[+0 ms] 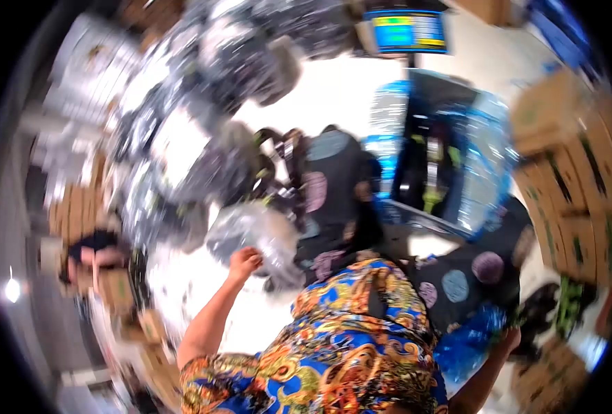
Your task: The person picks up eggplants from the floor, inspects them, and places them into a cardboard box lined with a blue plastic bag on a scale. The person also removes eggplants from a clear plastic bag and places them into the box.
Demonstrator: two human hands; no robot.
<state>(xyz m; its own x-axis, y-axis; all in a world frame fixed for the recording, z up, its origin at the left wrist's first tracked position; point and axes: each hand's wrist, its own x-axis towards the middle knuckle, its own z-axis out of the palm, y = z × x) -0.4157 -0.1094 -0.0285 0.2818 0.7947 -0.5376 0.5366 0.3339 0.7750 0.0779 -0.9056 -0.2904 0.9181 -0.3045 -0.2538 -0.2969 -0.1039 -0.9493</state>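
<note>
My left hand (246,263) is closed, fingers curled at the edge of a clear plastic bag (264,238) beside my left knee. Low on the right, my right hand (509,340) reaches down next to a blue plastic bag (468,345); blur hides its fingers, and I cannot tell what they hold. Dark, glossy pieces with green parts (537,310), which look like eggplants, lie close to that hand. Between my spread legs, in dark spotted trousers, stands a crate (426,224) lined with blue plastic, holding more dark glossy pieces (426,162).
Filled clear bags (216,162) pile up to the left and ahead. A lit display (409,32) stands behind the crate. Cardboard boxes (575,186) are stacked on the right, others (78,214) at far left, where another person (95,255) is seen.
</note>
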